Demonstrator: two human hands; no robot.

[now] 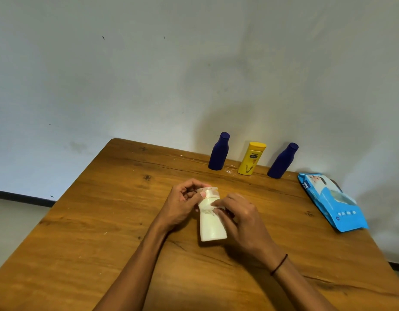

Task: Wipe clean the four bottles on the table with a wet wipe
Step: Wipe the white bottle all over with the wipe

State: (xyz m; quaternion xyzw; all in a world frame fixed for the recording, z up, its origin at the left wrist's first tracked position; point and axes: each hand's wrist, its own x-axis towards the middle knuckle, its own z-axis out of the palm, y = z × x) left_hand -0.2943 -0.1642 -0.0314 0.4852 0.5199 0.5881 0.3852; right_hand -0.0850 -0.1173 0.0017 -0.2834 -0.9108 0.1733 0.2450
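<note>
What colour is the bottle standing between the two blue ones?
Yellow, cap included: the middle bottle against the wall, seen clearly in the head view.

We note soft, fairly dim, even light. Broad diffuse shadows lie on the wall behind and right of the table. Faint sheen on the white bottle. Wide-angle bending tilts the table edges; focus slightly soft throughout.
</note>
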